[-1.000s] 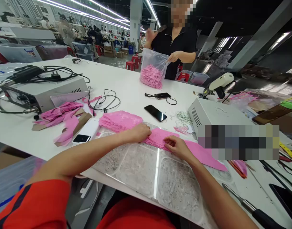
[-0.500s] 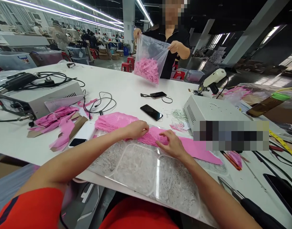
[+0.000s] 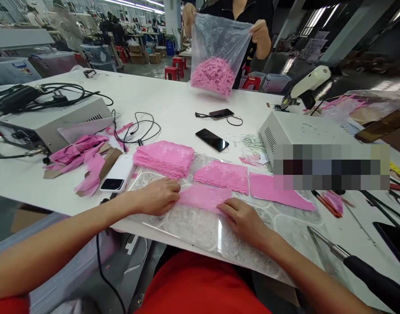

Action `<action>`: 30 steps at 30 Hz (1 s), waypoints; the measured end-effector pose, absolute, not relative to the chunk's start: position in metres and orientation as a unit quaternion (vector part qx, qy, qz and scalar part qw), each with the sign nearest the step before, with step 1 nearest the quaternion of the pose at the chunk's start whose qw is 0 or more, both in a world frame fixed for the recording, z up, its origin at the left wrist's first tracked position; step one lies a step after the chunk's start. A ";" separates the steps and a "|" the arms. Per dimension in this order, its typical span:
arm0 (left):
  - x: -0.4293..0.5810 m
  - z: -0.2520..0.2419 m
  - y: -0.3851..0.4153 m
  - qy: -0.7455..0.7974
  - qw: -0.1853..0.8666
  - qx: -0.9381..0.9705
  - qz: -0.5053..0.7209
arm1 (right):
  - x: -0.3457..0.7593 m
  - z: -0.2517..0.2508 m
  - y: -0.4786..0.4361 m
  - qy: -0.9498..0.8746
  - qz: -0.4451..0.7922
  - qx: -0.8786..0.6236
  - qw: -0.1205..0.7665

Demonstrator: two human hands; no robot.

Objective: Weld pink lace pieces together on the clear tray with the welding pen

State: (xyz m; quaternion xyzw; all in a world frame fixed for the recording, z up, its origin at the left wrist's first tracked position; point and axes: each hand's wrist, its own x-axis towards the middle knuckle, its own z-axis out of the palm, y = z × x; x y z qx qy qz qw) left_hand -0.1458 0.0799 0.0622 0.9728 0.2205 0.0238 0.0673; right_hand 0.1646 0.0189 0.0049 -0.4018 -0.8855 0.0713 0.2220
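A single pink lace piece lies on the clear plastic sheet at the table's near edge. My left hand pinches its left end with curled fingers. My right hand rests flat on its right end, fingers stretched out. Just behind it sit a small stack of pink lace, a taller stack to the left, and a flat pink sheet to the right.
Across the white table a person holds up a clear bag of pink pieces. Two black phones, a white phone, two grey machine boxes, cables and a black-handled tool surround me.
Both hands drew one lace piece off the small stack toward me and onto the plastic sheet. The person opposite lifted the bag higher. My view tilted downward.
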 end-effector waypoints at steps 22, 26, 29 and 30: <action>-0.056 0.054 0.160 0.318 -0.012 0.947 -0.041 | 0.166 0.011 0.096 -0.683 0.331 -0.575 0.307; -0.059 0.057 0.163 0.316 -0.010 0.948 -0.041 | 0.166 0.013 0.098 -0.683 0.332 -0.581 0.293; -0.059 0.059 0.161 0.313 -0.009 0.949 -0.039 | 0.166 0.015 0.098 -0.685 0.329 -0.585 0.283; -0.059 0.059 0.160 0.311 -0.009 0.950 -0.039 | 0.166 0.015 0.098 -0.686 0.328 -0.586 0.280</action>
